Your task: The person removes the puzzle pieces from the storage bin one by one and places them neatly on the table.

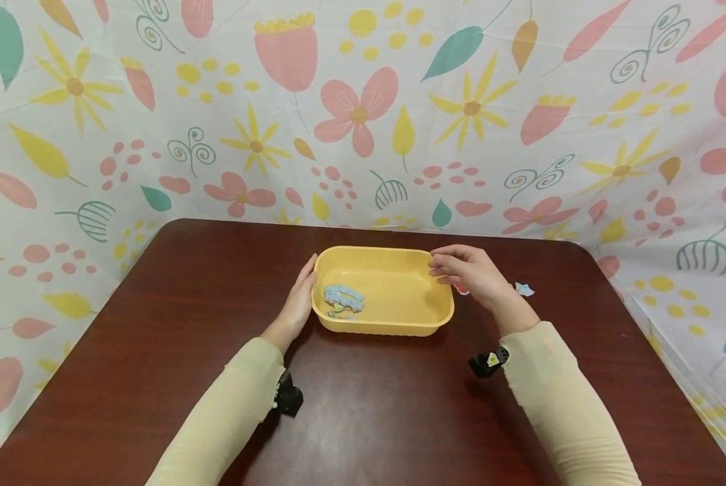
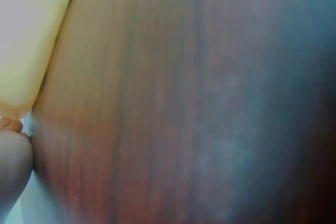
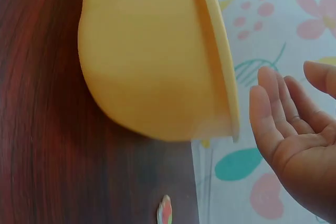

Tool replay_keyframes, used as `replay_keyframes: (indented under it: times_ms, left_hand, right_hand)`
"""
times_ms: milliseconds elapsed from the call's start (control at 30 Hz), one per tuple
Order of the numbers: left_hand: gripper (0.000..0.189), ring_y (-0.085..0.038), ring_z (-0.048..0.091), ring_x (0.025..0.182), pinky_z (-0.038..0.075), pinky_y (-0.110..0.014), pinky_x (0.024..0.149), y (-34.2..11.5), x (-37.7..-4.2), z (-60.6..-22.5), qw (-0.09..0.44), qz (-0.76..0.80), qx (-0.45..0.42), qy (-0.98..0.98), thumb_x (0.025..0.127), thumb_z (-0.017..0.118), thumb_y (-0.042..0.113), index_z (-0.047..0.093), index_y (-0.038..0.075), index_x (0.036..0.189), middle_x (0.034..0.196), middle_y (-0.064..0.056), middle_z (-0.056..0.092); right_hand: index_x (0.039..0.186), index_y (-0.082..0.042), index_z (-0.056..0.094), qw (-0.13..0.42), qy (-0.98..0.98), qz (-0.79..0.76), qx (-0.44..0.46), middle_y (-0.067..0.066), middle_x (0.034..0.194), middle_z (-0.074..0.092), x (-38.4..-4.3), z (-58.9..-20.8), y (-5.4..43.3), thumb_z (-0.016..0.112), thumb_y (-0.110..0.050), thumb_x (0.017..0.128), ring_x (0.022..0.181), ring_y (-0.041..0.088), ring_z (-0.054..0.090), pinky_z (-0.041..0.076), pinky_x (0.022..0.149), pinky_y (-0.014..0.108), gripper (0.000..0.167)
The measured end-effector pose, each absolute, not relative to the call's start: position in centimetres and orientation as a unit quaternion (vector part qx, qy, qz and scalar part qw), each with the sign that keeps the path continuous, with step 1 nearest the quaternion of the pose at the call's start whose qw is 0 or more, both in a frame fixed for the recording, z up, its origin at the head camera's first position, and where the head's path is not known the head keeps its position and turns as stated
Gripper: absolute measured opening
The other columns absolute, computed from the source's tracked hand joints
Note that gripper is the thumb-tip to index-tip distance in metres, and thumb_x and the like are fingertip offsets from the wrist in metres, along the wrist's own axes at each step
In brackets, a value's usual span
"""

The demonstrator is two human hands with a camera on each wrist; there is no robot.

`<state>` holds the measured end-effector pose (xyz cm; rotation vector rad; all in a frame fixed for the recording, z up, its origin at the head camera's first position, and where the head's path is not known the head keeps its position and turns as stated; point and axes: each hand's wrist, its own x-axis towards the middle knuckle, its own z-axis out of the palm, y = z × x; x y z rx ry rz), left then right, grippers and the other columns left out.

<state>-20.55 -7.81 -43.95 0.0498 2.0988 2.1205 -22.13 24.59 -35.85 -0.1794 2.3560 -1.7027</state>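
Note:
A yellow plastic basin (image 1: 393,329) stands on the dark table. Along its left outer wall lies my left hand (image 1: 297,304), fingers extended and touching the side. The left wrist view catches only a small part of that hand (image 2: 13,156) below the basin wall (image 2: 26,35). Over the basin's far right corner is my right hand (image 1: 469,270), fingers loosely bent with nothing between them. From the right wrist, this hand (image 3: 299,129) appears apart from the basin's rim (image 3: 223,61). Flat pale blue cut-out pieces (image 1: 343,297) lie at the basin's left end.
A small red piece (image 1: 462,289) lies right of the basin, partly hidden by the right hand. Farther right is a light blue star-like piece (image 1: 524,289). The table (image 1: 363,418) ends at a flower-print cloth (image 1: 363,169) behind it.

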Motion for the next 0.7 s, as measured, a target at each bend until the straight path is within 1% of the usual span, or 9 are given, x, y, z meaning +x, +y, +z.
replay_keyframes:
  times_ms: [100,267,333,467,533,700]
  left_hand:
    - [0.050,-0.017,0.008,0.146,0.014,-0.041,0.118,-7.8,-20.6,-44.0,0.078,0.708,0.016,0.702,0.105,0.024,0.029,0.015,0.023,0.153,0.159,0.003,0.011]
    - [0.050,-0.018,0.008,0.146,0.014,-0.041,0.118,-7.8,-20.6,-44.0,0.078,0.707,0.014,0.703,0.105,0.024,0.028,0.015,0.023,0.153,0.159,0.003,0.010]
    - [0.050,-0.018,0.008,0.146,0.014,-0.042,0.118,-7.7,-20.6,-44.1,0.077,0.706,0.014,0.704,0.105,0.024,0.028,0.015,0.023,0.153,0.159,0.003,0.011]
    - [0.050,-0.018,0.009,0.146,0.014,-0.040,0.118,-7.8,-20.6,-44.1,0.074,0.705,0.014,0.705,0.104,0.024,0.028,0.015,0.023,0.153,0.159,0.002,0.011]
    - [0.050,-0.019,0.009,0.146,0.015,-0.041,0.117,-7.9,-20.7,-44.2,0.071,0.705,0.016,0.706,0.104,0.025,0.028,0.016,0.022,0.153,0.160,0.001,0.011]
    - [0.052,-0.021,0.009,0.146,0.016,-0.042,0.117,-7.9,-20.7,-44.3,0.065,0.701,0.025,0.710,0.103,0.026,0.032,0.016,0.022,0.153,0.160,-0.001,0.011]
  right_hand:
    - [0.130,0.008,0.049,0.115,0.802,-0.582,-0.069,0.022,0.117,0.061,-22.2,-36.0,23.8,0.055,-0.027,0.096,0.089,0.009,0.067,0.055,0.082,0.029,0.049]
    - [0.127,0.007,0.052,0.113,0.811,-0.566,-0.094,0.027,0.119,0.059,-22.3,-36.5,22.1,0.056,-0.027,0.096,0.090,0.011,0.068,0.055,0.082,0.033,0.046]
    - [0.126,0.007,0.054,0.110,0.817,-0.556,-0.106,0.028,0.118,0.060,-22.3,-36.7,21.4,0.057,-0.026,0.095,0.091,0.015,0.068,0.055,0.082,0.035,0.045]
    - [0.124,0.006,0.056,0.109,0.823,-0.543,-0.122,0.027,0.115,0.061,-22.3,-37.2,19.9,0.058,-0.023,0.094,0.096,0.027,0.067,0.055,0.083,0.039,0.042]
    - [0.123,0.007,0.056,0.111,0.824,-0.541,-0.124,0.026,0.114,0.062,-22.4,-37.5,19.3,0.059,-0.022,0.094,0.097,0.030,0.067,0.055,0.082,0.039,0.041]
    - [0.122,0.008,0.057,0.112,0.826,-0.537,-0.132,0.024,0.113,0.063,-22.5,-38.1,17.9,0.060,-0.020,0.093,0.094,0.027,0.068,0.055,0.079,0.039,0.040]
